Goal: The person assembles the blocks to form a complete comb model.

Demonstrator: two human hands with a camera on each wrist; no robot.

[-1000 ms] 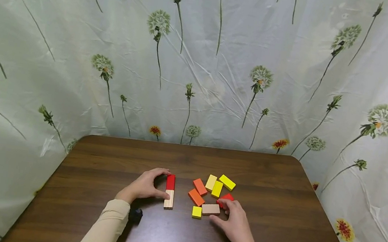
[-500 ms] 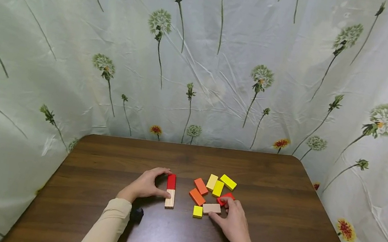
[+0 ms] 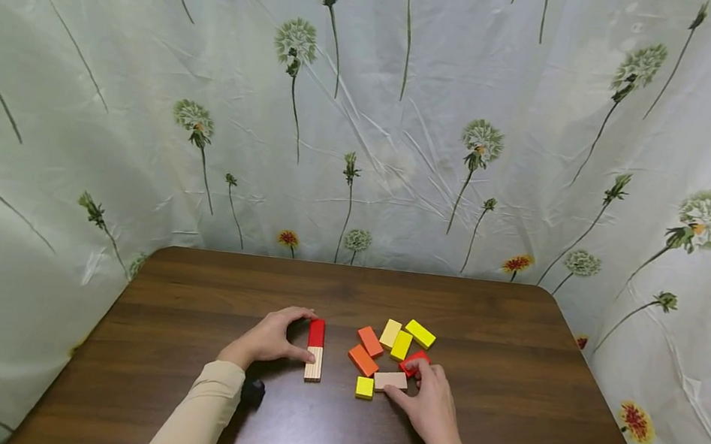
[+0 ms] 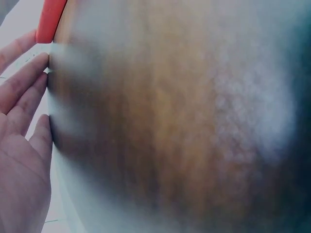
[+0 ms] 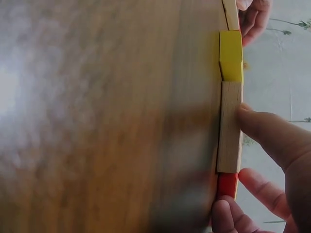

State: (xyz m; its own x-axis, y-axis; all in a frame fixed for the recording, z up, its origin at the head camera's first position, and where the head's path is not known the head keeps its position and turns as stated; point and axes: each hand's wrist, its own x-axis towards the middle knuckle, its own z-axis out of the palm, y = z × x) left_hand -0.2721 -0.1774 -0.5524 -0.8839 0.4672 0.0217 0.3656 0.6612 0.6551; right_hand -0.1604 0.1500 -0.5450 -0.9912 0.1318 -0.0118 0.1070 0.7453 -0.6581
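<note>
On the left of the table, a red block (image 3: 316,333) and a striped wood-coloured block (image 3: 313,365) lie end to end. My left hand (image 3: 271,335) touches the red one's far end with a fingertip, while the thumb rests at the striped one; its fingers look fairly straight in the left wrist view. To the right, my right hand (image 3: 432,407) pinches a light beige block (image 3: 391,382), thumb on its near side and index finger by its right end. Another red block (image 3: 414,362) sits just behind, partly covered by those fingers. A small yellow block (image 3: 364,388) stands against the beige one's left end.
Behind the beige block are two orange blocks (image 3: 363,360), a cream block (image 3: 390,334) and two more yellow blocks (image 3: 402,345). The brown table (image 3: 217,286) ends at a flowered curtain (image 3: 394,144).
My right thumb has moved slightly left onto the beige block, and the right hand has closed in around it. The left hand keeps its place at the red and striped blocks.
</note>
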